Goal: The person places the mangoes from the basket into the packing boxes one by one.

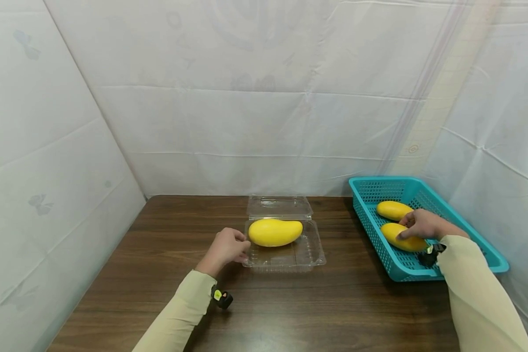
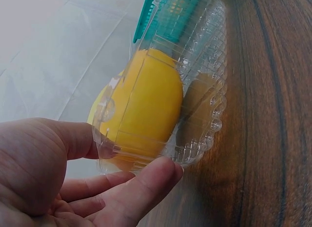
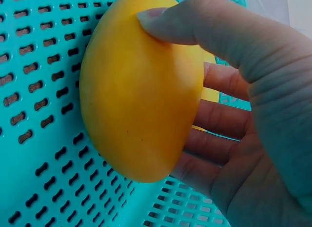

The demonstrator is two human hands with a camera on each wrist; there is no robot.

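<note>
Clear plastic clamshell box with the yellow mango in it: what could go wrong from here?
The left hand holds the clamshell box by its thin edge, which might bend. The smooth yellow mango gripped by the right hand, inside the turquoise perforated plastic basket, could slip loose.

We're looking into a makeshift booth (image 1: 506,98) here! Creased white sheets (image 1: 264,122) hang at the back, left and right, faint prints (image 1: 41,204) showing through, and a wood-grain worktop (image 1: 317,310) fills the space between them. Home, lab or office beyond? We can't tell from in here.
</note>
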